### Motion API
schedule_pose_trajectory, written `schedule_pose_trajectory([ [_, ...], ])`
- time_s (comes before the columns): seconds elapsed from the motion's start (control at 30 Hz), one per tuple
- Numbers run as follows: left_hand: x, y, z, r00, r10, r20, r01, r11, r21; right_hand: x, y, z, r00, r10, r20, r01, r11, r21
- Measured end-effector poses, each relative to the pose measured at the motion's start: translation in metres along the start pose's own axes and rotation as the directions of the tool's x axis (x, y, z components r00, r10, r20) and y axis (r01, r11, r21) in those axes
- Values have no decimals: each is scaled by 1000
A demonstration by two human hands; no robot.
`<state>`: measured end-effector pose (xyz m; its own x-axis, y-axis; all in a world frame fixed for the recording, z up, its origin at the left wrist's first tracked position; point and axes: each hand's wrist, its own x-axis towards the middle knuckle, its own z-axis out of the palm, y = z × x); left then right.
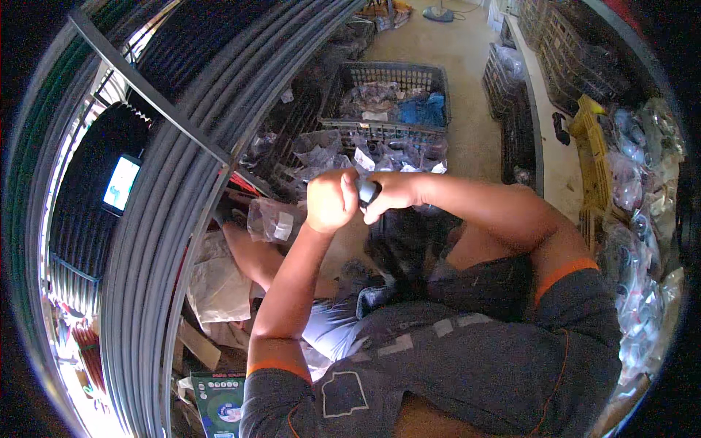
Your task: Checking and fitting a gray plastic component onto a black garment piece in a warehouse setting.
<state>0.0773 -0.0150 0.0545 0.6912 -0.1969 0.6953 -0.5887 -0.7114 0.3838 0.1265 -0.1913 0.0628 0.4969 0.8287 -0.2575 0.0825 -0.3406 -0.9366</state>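
Note:
In front of my chest, my two hands meet. My left hand (332, 202) is closed in a fist with its thumb along the top. My right hand (396, 193) curls in from the other side, its fingers closed. Between them shows a small grey and black piece with a rounded end (369, 193), gripped by both hands; the rest of it is hidden, so I cannot tell its kind. Below my right hand is a dark area around a black thing (394, 248) between my legs, too dim to make out.
A black plastic crate (394, 71) with bagged parts stands ahead, and clear bags (321, 150) lie before it. Long grey tubes (219, 95) fill a rack at the left, where a lit phone (122, 184) hangs. A yellow crate (593, 146) and plastic bags (635, 255) line the right.

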Motion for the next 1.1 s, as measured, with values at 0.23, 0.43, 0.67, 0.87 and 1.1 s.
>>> schedule_pose_trajectory([
  [0.23, -26, -21, 60, 678, -733, 54, 730, 663, -164, 19, 5, -6, 840, -292, -457, -156, 676, -720],
  [0.43, -27, -34, 93, 609, -781, 137, 793, 595, -129, 23, 24, -1, 739, -531, -414, -254, 349, -902],
  [0.67, -17, -11, 59, 856, -516, 36, 510, 853, 113, 20, 3, -24, 945, -106, -310, -121, 767, -631],
  [0.87, -9, -16, 31, 987, -162, -4, 161, 980, 118, 12, -1, -24, 984, 97, -149, -106, 993, -55],
  [1.1, 13, -11, -8, 979, 188, 82, -193, 979, 58, 9, 11, -10, 975, -115, 189, 55, 953, 299],
])
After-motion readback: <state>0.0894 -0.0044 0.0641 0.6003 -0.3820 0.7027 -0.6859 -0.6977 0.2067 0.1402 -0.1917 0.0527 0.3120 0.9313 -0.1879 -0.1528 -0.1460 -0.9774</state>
